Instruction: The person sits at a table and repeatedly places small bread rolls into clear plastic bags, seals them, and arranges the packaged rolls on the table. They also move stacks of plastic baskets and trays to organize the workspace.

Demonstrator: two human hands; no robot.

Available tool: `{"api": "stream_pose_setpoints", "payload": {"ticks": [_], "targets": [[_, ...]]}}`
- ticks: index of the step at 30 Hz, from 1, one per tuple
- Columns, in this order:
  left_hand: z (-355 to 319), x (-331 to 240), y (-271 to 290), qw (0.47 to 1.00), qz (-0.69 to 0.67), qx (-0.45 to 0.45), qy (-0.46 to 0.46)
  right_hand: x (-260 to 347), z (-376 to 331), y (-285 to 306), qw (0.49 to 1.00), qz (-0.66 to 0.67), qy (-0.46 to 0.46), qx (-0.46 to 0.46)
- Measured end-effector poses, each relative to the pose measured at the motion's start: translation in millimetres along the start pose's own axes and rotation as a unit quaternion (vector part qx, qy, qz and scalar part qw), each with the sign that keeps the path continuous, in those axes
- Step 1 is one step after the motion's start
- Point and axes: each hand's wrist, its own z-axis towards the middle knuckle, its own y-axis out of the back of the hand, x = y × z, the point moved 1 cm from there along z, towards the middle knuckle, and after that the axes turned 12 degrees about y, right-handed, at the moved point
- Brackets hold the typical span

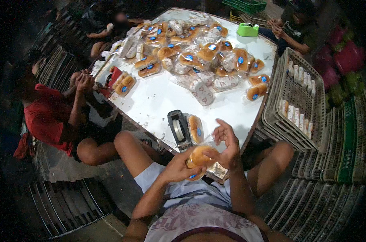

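Person in red shirt (43,117): seated left of desk (158,99), hands raised together. Tape dispenser (179,129): dark, at desk's near edge. Left hand (177,167): fingers clamped on bagged bun (199,158), held just below desk's near edge. Right hand (227,146): thumb and forefinger pinched on bag's top, other fingers spread. Bagged buns pile (195,56): desk's far half. Grey crate (296,101): right of desk, packets inside.

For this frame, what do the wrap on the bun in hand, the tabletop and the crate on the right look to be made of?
Wrap on the bun held by the left hand and right hand: thin clear plastic film, glossy, crinkling at the edges. Tabletop: smooth white sheet with a dull sheen, probably laminate or painted metal; unclear which. Crate: pale moulded plastic lattice, matte, likely rigid.
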Motion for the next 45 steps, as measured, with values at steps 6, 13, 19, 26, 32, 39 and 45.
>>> {"api": "stream_pose_setpoints", "payload": {"ticks": [6, 13, 19, 26, 32, 39, 45], "targets": [[11.6, 4.1, 14.8, 0.908, -0.338, 0.238, -0.067, 36.7, -0.4, 23.3, 0.981, 0.156, 0.02, 0.112], [8.6, -25.2, 31.8, 0.986, 0.045, 0.156, -0.034, 26.3, -15.0, -11.3, 0.952, 0.284, -0.085, -0.076], [6.3, -20.7, 13.9, 0.942, -0.312, -0.089, -0.081, 0.1, -16.6, -34.0, 0.971, 0.22, -0.074, 0.062], [25.8, -39.1, 23.3, 0.882, -0.31, -0.337, -0.107, 46.6, -34.5, -57.9, 0.994, 0.066, -0.002, -0.088], [34.9, -35.9, 16.7, 0.888, -0.148, -0.394, -0.186, 21.3, -2.0, -51.5, 0.983, 0.13, -0.098, -0.09], [13.5, -20.1, -6.9, 0.936, 0.023, -0.252, -0.245, 22.9, -2.9, -39.8, 0.864, 0.47, -0.127, -0.125], [16.2, -24.4, 21.2, 0.996, -0.069, -0.064, 0.005, 8.9, -0.3, -21.7, 0.99, 0.122, -0.052, -0.049]]}}
